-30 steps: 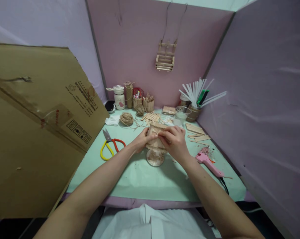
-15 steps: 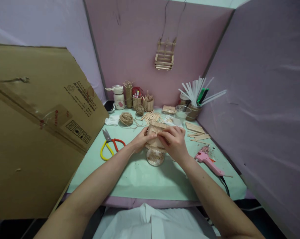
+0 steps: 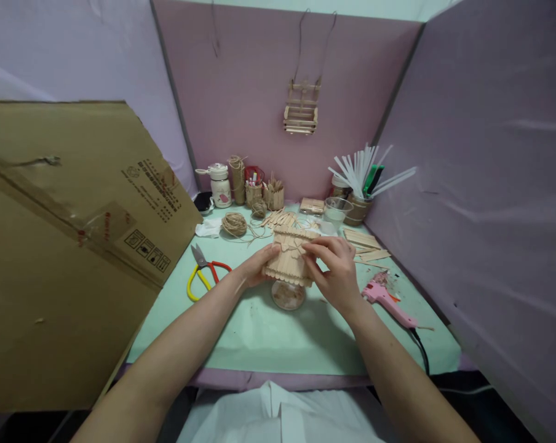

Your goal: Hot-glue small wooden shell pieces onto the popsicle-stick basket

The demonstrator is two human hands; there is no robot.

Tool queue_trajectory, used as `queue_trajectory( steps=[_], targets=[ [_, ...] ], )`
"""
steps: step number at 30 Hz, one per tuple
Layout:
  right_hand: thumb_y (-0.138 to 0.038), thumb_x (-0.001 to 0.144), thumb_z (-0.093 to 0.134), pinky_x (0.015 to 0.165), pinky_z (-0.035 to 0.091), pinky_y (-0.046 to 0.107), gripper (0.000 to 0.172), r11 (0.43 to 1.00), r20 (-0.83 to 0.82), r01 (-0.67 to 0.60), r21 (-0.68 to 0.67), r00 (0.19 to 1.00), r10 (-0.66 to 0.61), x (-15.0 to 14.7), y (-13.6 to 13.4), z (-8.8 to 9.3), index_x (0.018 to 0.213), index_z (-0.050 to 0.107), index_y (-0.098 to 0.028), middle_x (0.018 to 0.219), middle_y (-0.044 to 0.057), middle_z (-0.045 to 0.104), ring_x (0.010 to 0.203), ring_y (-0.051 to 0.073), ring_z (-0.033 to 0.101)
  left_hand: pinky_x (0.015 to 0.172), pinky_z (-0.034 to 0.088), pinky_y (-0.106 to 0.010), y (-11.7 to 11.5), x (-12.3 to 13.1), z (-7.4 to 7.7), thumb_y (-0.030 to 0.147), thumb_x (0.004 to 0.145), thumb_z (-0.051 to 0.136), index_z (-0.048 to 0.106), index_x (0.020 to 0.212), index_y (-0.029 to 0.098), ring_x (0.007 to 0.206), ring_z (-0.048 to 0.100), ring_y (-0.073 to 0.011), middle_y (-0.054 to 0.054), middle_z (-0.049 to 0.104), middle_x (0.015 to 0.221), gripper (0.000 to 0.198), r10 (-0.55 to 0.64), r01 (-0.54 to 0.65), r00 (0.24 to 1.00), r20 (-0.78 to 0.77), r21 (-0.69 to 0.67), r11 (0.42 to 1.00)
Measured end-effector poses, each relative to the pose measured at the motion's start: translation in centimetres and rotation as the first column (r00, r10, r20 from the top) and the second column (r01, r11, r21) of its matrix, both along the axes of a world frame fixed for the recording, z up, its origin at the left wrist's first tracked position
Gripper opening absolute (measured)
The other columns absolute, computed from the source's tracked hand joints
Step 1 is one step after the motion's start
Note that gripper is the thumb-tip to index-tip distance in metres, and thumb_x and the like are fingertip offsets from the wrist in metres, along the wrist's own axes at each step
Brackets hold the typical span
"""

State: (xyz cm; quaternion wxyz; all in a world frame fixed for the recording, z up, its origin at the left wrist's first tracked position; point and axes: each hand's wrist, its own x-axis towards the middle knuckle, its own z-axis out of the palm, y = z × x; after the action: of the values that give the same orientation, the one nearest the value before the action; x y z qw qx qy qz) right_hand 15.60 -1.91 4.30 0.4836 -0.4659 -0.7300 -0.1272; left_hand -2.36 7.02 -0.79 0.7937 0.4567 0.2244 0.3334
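Observation:
My left hand (image 3: 258, 264) is closed on the left side of a small craft-stick model (image 3: 287, 266) with scalloped bands at top and bottom, tilted towards me. A thin strand of twine (image 3: 297, 248) crosses its front and looks looped or bow-like. My right hand (image 3: 336, 269) pinches this twine at the right, thumb and forefinger together; the exact grip is too small to see clearly. Just below the model stands a round clear container (image 3: 288, 298) with brownish bits inside.
Yellow-and-red-handled scissors (image 3: 205, 271) lie left, a pink glue gun (image 3: 389, 301) right. Behind are a twine ball (image 3: 234, 224), loose craft sticks (image 3: 280, 218), a plastic cup (image 3: 337, 212) and a pot of white glue sticks (image 3: 358, 209). A large cardboard sheet (image 3: 75, 277) leans at left.
The model has tipped, so more of its front faces me. My right hand has drawn slightly to the right, uncovering the twine. The view has shifted a little.

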Motion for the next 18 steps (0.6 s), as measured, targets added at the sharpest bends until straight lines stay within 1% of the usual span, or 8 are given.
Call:
queue_trajectory(
  steps=[5, 11, 16, 18],
  targets=[
    [-0.023, 0.087, 0.059, 0.087, 0.032, 0.041, 0.012, 1.0, -0.009, 0.01, 0.012, 1.0, -0.01, -1.0, 0.2, 0.0, 0.093, 0.07, -0.027, 0.091, 0.003, 0.065, 0.092, 0.021, 0.055, 0.078, 0.049, -0.034, -0.5, 0.1, 0.2, 0.05, 0.068, 0.074, 0.057, 0.116, 0.018, 0.09, 0.064, -0.0235, -0.011, 0.067, 0.104, 0.06, 0.019, -0.019, 1.0, 0.002, 0.007, 1.0],
    [-0.026, 0.087, 0.06, 0.085, 0.03, 0.042, 0.012, 0.999, -0.021, 0.048, -0.01, 0.999, -0.048, -2.1, 0.3, 0.1, 0.09, 0.071, -0.027, 0.087, 0.004, 0.063, 0.089, 0.022, 0.052, 0.078, 0.049, -0.031, -0.7, 0.3, 0.2, 0.048, 0.066, 0.077, 0.055, 0.118, 0.02, 0.087, 0.064, -0.0205, -0.007, 0.066, 0.097, 0.063, 0.058, -0.058, 0.998, -0.004, 0.041, 0.997],
    [-0.028, 0.088, 0.06, 0.083, 0.03, 0.04, 0.011, 0.996, -0.035, 0.086, -0.012, 0.996, -0.086, -2.5, 0.2, 0.0, 0.084, 0.07, -0.025, 0.084, 0.003, 0.064, 0.088, 0.021, 0.052, 0.073, 0.049, -0.029, -1.0, 0.4, 0.3, 0.047, 0.064, 0.078, 0.054, 0.114, 0.019, 0.088, 0.064, -0.0204, -0.009, 0.065, 0.107, 0.062, 0.083, -0.083, 0.997, 0.004, 0.06, 0.995],
    [-0.027, 0.088, 0.06, 0.083, 0.03, 0.04, 0.011, 0.996, -0.039, 0.087, -0.005, 0.995, -0.087, -2.5, 0.2, -0.1, 0.083, 0.07, -0.025, 0.084, 0.003, 0.064, 0.088, 0.021, 0.052, 0.074, 0.049, -0.029, -1.2, 0.5, 0.4, 0.047, 0.064, 0.079, 0.053, 0.115, 0.02, 0.09, 0.064, -0.0208, -0.01, 0.064, 0.111, 0.064, 0.088, -0.088, 0.996, 0.007, 0.072, 0.993]
  ],
)
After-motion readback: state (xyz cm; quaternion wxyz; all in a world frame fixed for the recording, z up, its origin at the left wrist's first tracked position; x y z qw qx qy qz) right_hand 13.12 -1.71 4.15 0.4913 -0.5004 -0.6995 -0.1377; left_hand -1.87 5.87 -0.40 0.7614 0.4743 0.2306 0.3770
